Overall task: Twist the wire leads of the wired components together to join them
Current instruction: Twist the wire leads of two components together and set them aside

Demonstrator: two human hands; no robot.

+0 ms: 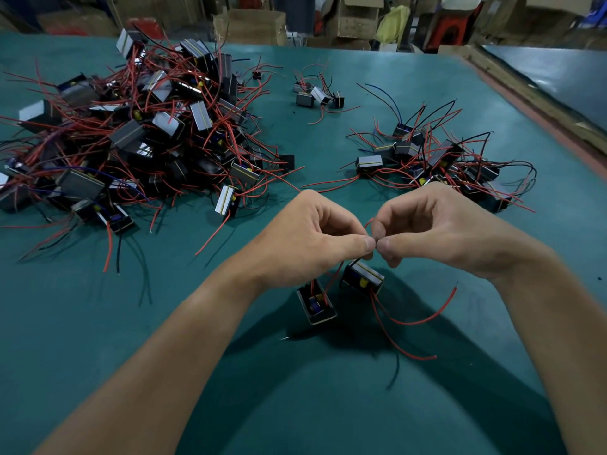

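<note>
Green counter point(98, 323), cardboard boxes point(249, 26) behind. Far left: large heap point(131, 142) of wired blocks. Centre: left hand point(315, 234) pinched the red lead ends point(369, 224) between thumb and forefinger. Two blocks sat just below, left block point(317, 305) and right block point(363, 279). Right hand point(433, 231) pinched the same ends, thumb tips meeting. Far right: smaller heap point(443, 165). Risk: the blocks' weight could drag the short ends from the pinch, and uneven twisting might leave a loose joint.
</note>
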